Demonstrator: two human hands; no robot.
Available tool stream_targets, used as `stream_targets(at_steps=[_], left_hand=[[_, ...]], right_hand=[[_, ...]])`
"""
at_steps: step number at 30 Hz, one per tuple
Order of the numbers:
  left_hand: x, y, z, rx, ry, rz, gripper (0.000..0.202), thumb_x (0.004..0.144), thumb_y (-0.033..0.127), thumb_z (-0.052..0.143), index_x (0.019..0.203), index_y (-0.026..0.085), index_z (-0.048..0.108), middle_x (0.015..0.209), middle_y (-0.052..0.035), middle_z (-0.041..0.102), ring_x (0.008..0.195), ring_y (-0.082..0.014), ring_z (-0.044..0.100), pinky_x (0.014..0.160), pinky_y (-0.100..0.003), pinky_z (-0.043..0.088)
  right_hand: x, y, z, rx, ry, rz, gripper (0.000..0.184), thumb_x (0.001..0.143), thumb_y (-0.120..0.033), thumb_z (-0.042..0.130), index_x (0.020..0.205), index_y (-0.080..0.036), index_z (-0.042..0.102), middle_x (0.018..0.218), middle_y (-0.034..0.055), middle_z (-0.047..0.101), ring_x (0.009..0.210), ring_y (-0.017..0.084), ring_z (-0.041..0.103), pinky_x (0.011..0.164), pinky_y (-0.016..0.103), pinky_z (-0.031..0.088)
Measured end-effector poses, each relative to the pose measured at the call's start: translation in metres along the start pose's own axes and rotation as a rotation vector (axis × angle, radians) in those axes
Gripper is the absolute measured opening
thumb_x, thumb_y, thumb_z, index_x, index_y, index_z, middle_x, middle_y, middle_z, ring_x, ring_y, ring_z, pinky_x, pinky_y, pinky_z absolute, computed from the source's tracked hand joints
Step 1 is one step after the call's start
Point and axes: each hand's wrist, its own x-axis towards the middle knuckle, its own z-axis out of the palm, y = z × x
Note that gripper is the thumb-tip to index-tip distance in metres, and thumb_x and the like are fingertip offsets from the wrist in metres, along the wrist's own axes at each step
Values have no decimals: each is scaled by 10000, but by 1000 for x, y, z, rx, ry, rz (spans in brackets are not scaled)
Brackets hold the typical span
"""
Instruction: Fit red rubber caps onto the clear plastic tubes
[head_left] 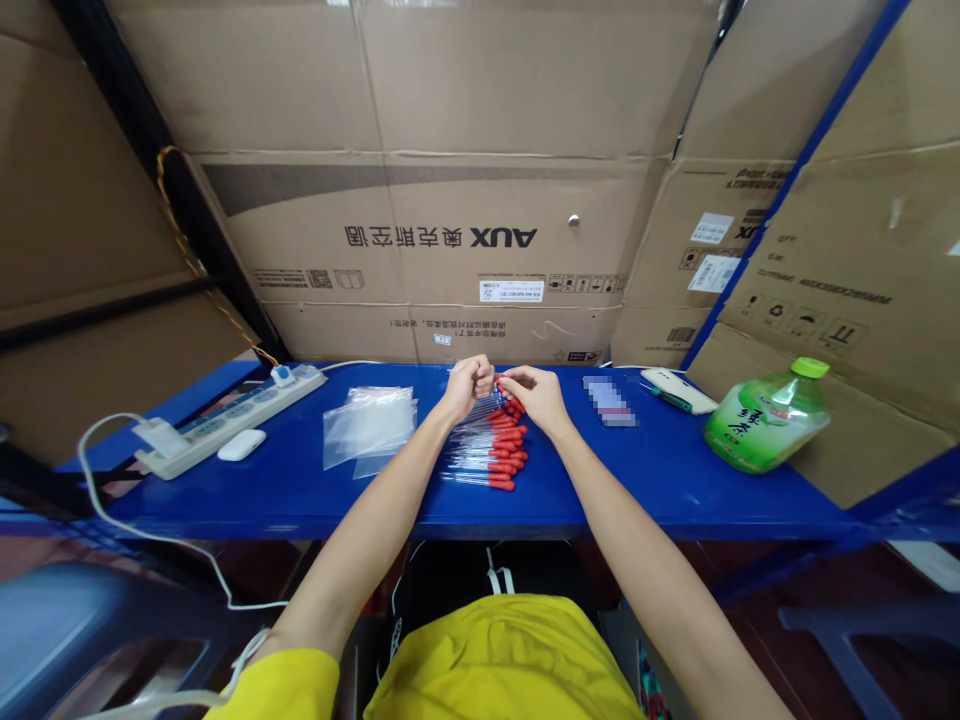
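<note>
Clear, thin droppers with red rubber bulbs [504,455] lie in a pile on the blue table, bulbs pointing right. At the far end of this pile, my left hand [471,387] is closed in a fist; what its fingers hold is hidden. Close beside it, my right hand [535,397] has thumb and fingers pinched at a red dropper bulb [501,378], which shows between the two hands. Clear plastic bags [371,428] lie stacked left of my left forearm.
A white power strip [240,418] with plugs and a white case [241,445] sit at left. To the right are a blurred-out rectangular item [610,401], a white phone [679,390], a dark green screwdriver [666,397] and a green drink bottle [766,420]. Cardboard [450,190] walls the back.
</note>
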Motion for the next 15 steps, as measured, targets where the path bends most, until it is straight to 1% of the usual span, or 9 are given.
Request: stream_targets(at_steps=[3,7,9,12,15], left_hand=[[1,1,0,-1,8,-1,211,720,128,536,589,175,378,506,54,288,417,-55,225,418,-163,177],[1,4,-1,-19,37,-56,225,694,115,523,571,178,346,492,56,277,406,-47,202,420,-160,160],[1,5,-1,-20,38,-63,227,690,116,525,568,178,343,491,54,285,406,-46,204,424,-159,159],[0,5,-1,-5,19,-29,221,685,128,534,561,176,357,487,52,289,410,-47,202,425,-161,158],[-1,5,-1,5,-8,7,219,683,144,543,557,178,366,485,51,289,414,-50,198,423,-166,157]], right_hand=[[-1,0,0,-18,-15,-3,390,720,-560,796,836,-189,760,749,70,764,644,230,714,653,356,591],[-2,0,1,-38,-35,-31,353,732,-531,796,834,-195,762,758,67,764,644,230,711,653,356,586],[-3,0,1,-52,-40,-46,336,747,-520,788,833,-196,762,756,65,762,648,227,708,659,354,581],[-3,-3,1,-54,-40,-62,307,758,-492,785,833,-195,756,759,64,762,660,222,704,671,350,574],[-3,-5,0,-32,-34,-53,308,736,-489,804,800,-195,739,737,62,757,661,221,699,669,348,569]])
